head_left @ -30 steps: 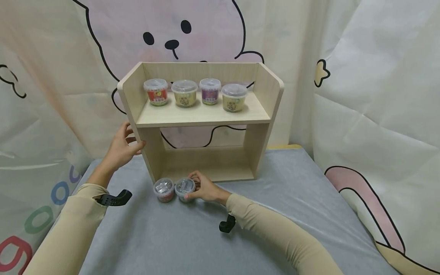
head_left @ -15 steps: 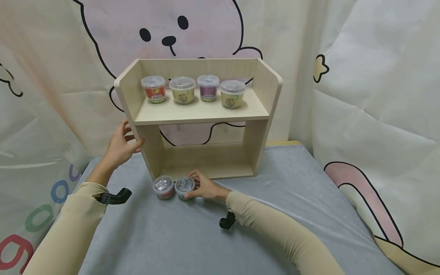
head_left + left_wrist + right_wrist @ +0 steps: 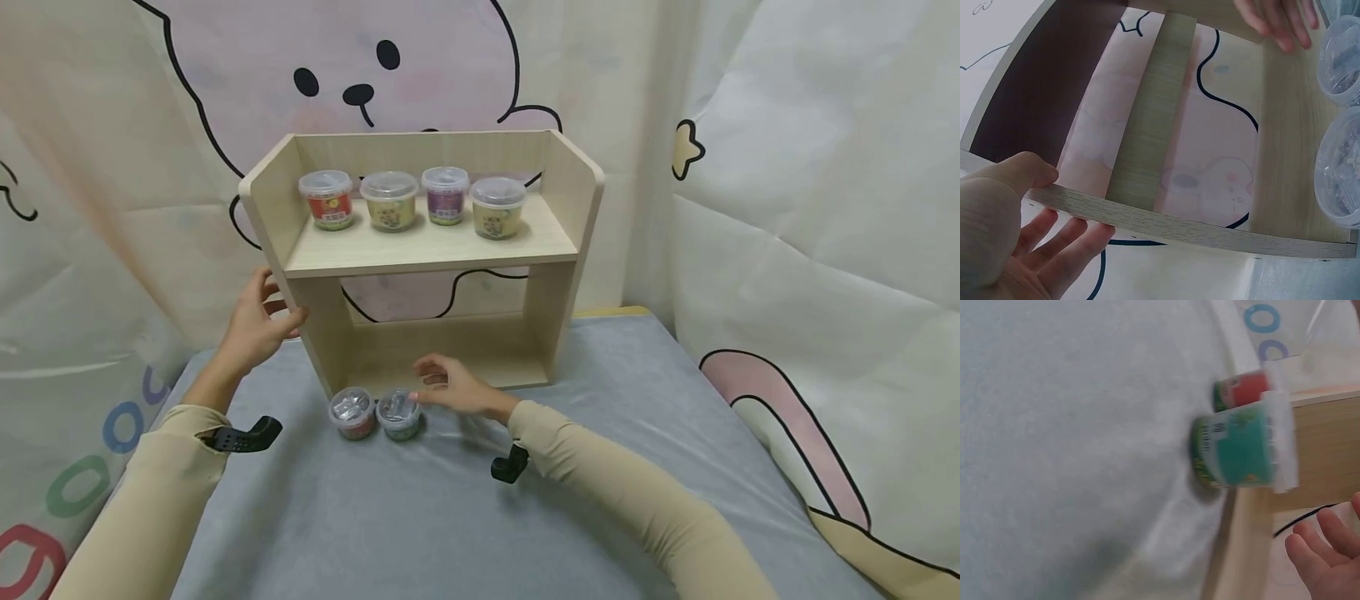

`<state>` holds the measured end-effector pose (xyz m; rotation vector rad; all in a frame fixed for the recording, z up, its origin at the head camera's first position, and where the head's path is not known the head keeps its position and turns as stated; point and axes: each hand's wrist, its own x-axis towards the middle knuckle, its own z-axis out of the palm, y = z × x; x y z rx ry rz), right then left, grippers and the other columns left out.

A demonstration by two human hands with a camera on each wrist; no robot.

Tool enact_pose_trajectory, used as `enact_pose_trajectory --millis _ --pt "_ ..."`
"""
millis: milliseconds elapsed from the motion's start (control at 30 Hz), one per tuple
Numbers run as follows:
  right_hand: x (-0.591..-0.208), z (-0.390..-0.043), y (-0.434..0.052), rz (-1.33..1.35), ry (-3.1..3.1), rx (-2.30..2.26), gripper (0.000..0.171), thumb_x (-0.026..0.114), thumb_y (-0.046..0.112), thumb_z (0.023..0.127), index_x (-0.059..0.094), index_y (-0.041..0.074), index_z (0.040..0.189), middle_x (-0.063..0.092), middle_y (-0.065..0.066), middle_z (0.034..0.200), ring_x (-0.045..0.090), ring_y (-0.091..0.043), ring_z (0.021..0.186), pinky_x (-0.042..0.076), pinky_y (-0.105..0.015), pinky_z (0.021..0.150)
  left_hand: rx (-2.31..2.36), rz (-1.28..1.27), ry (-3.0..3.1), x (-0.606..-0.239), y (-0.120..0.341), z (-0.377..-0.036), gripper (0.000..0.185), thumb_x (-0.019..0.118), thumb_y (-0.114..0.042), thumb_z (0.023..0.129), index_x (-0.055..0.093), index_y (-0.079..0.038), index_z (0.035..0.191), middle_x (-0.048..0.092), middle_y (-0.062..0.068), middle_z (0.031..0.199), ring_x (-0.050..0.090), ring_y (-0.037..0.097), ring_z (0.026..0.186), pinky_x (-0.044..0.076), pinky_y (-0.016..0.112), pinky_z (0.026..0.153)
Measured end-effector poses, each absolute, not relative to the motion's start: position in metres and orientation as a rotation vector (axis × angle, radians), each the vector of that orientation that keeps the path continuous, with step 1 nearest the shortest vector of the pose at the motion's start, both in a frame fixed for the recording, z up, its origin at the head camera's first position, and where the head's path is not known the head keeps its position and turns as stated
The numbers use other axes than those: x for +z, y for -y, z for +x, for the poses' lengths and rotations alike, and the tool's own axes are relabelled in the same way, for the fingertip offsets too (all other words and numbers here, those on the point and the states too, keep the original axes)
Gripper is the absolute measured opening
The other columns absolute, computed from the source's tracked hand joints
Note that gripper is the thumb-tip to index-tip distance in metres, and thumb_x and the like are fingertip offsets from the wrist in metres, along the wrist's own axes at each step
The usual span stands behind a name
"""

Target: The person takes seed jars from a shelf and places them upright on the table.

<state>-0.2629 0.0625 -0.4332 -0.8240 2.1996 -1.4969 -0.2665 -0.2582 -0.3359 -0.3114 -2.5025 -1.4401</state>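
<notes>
My left hand (image 3: 253,327) grips the left side panel of a small wooden shelf unit (image 3: 435,265), thumb on the inner side and fingers on the outer side in the left wrist view. Before the shelf's lower front edge, two lidded plastic tubs stand side by side on the cloth: a red-labelled tub (image 3: 352,415) and, right of it, a teal-labelled tub (image 3: 1241,447). Just above and right of the teal tub is my right hand (image 3: 456,390), fingers loosely bent and holding nothing; its thumb tip overlaps the lid in the head view.
On the upper shelf stand a red tub (image 3: 330,207), a yellow tub (image 3: 392,214), a purple tub (image 3: 446,204) and another yellow tub (image 3: 497,220). A grey-blue cloth (image 3: 465,517) covers the table. Printed curtains (image 3: 787,250) hang behind and at both sides.
My right hand has let go of the teal-labelled tub and lifted slightly up and to the right. The tub stays beside the red one. My left hand keeps its grip on the shelf.
</notes>
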Motion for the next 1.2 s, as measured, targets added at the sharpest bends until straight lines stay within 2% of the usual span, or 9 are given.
enact_pose_trajectory --millis 167,433,633,800,967,1200 --pt "-0.416 -0.261 -0.069 -0.9 -2.212 -1.541 0.053 0.066 0.005 0.094 0.046 -0.007 0.141 0.051 -0.028 0.144 0.05 -0.046 0.135 0.043 -0.05 0.116 -1.426 -0.3 2.513 -0.335 0.258 -0.267 0.08 0.065 -0.01 0.095 0.017 -0.012 0.16 0.038 0.034 0.151 0.05 0.057 0.129 0.058 0.018 0.06" --pt "-0.397 -0.258 -0.076 -0.919 -2.236 -1.557 0.05 0.067 0.005 0.094 0.049 -0.005 0.139 0.055 -0.026 0.141 0.056 -0.037 0.131 0.049 -0.037 0.111 -1.414 -0.308 2.507 -0.337 0.26 -0.269 0.08 0.064 -0.008 0.095 0.017 -0.012 0.16 0.038 0.033 0.151 0.051 0.056 0.127 0.058 0.019 0.06" --pt "-0.383 -0.257 -0.084 -0.956 -2.231 -1.565 0.049 0.067 0.005 0.094 0.049 -0.004 0.139 0.055 -0.025 0.141 0.056 -0.037 0.132 0.047 -0.046 0.113 -1.404 -0.316 2.506 -0.337 0.259 -0.268 0.08 0.064 -0.008 0.095 0.017 -0.012 0.16 0.039 0.034 0.15 0.051 0.057 0.126 0.059 0.021 0.06" --pt "-0.364 -0.254 -0.092 -0.979 -2.243 -1.562 0.05 0.066 0.007 0.096 0.048 0.0 0.141 0.055 -0.022 0.142 0.055 -0.034 0.134 0.046 -0.044 0.113 -1.385 -0.307 2.504 -0.339 0.259 -0.27 0.079 0.062 -0.008 0.095 0.017 -0.013 0.16 0.037 0.033 0.153 0.051 0.057 0.126 0.057 0.018 0.058" --pt "-0.347 -0.252 -0.097 -0.997 -2.233 -1.592 0.05 0.066 0.004 0.095 0.047 -0.002 0.141 0.054 -0.023 0.142 0.054 -0.035 0.134 0.044 -0.048 0.115 -1.376 -0.299 2.467 -0.341 0.258 -0.273 0.077 0.062 -0.007 0.094 0.021 -0.012 0.159 0.036 0.028 0.155 0.053 0.053 0.123 0.055 0.016 0.055" --pt "-0.327 -0.248 -0.104 -1.024 -2.255 -1.621 0.049 0.066 0.002 0.094 0.048 -0.002 0.139 0.056 -0.023 0.14 0.056 -0.036 0.133 0.046 -0.046 0.113 -1.36 -0.319 2.438 -0.343 0.255 -0.27 0.075 0.063 -0.007 0.094 0.024 -0.01 0.159 0.036 0.026 0.155 0.054 0.051 0.12 0.055 0.016 0.056"
